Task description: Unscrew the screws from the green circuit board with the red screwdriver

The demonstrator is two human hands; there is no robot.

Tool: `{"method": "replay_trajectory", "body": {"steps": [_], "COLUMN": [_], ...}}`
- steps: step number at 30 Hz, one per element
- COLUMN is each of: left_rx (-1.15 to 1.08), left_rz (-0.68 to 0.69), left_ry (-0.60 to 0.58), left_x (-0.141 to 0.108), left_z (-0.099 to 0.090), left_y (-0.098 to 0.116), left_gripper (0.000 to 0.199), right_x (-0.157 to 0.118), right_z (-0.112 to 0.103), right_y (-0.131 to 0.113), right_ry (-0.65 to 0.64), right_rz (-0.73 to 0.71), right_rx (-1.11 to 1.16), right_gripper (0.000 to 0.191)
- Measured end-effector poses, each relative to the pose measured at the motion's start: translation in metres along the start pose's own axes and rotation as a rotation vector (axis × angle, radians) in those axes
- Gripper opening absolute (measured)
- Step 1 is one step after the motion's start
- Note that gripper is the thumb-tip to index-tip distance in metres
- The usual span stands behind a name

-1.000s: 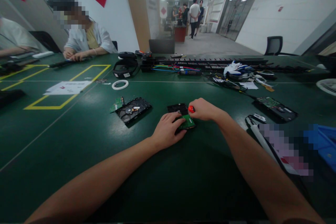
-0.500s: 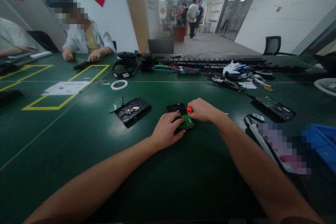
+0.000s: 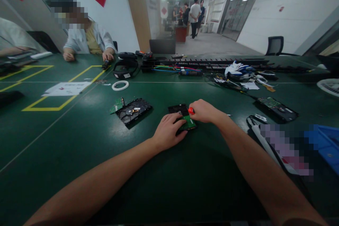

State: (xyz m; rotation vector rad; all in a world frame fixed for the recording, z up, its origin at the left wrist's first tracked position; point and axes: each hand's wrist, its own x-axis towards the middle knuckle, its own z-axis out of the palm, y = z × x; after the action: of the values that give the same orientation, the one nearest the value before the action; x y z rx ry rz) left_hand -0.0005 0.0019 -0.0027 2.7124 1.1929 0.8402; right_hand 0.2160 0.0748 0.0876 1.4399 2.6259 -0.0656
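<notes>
One left hand (image 3: 168, 132), fingers spread, on a green circuit board (image 3: 189, 123) at mid-frame; right hand (image 3: 203, 110) gripping a red handle (image 3: 191, 111) beside it. Left of centre on the tabletop (image 3: 190, 176), a black drive (image 3: 140, 109); above it, a white ring (image 3: 114, 86); toward the right, a second drive (image 3: 278, 109).

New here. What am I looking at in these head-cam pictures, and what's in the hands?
No machine: a person works bare-handed. Every picture comes from one camera worn on the head, looking forward and down.

The left hand rests, fingers spread, over a green circuit board. The right hand grips a small red object, mostly hidden.

On the green table, an opened black drive lies to the left, beyond it a white ring. To the right is another drive; farther back are blue-and-white gloves. Across the table sits a co-worker.
</notes>
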Motion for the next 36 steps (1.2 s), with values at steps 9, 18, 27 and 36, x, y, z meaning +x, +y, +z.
{"method": "replay_trajectory", "body": {"steps": [9, 18, 27, 36], "left_rx": [0.006, 0.017, 0.016, -0.001], "left_rz": [0.004, 0.013, -0.001, -0.002], "left_ry": [0.008, 0.009, -0.001, 0.001], "left_x": [0.000, -0.001, 0.001, 0.000], "left_z": [-0.001, 0.003, -0.001, -0.001], "left_y": [0.001, -0.003, 0.001, 0.001], "left_gripper": [0.038, 0.040, 0.038, 0.040], "right_x": [-0.002, -0.001, -0.003, -0.005], "right_z": [-0.002, -0.002, -0.002, -0.004], "right_y": [-0.001, -0.007, -0.009, -0.011], "right_ry": [-0.007, -0.010, -0.008, -0.014], "right_rz": [0.012, 0.053, 0.048, 0.053], "right_rx": [0.017, -0.026, -0.034, -0.036], "right_gripper": [0.021, 0.025, 0.025, 0.024]}}
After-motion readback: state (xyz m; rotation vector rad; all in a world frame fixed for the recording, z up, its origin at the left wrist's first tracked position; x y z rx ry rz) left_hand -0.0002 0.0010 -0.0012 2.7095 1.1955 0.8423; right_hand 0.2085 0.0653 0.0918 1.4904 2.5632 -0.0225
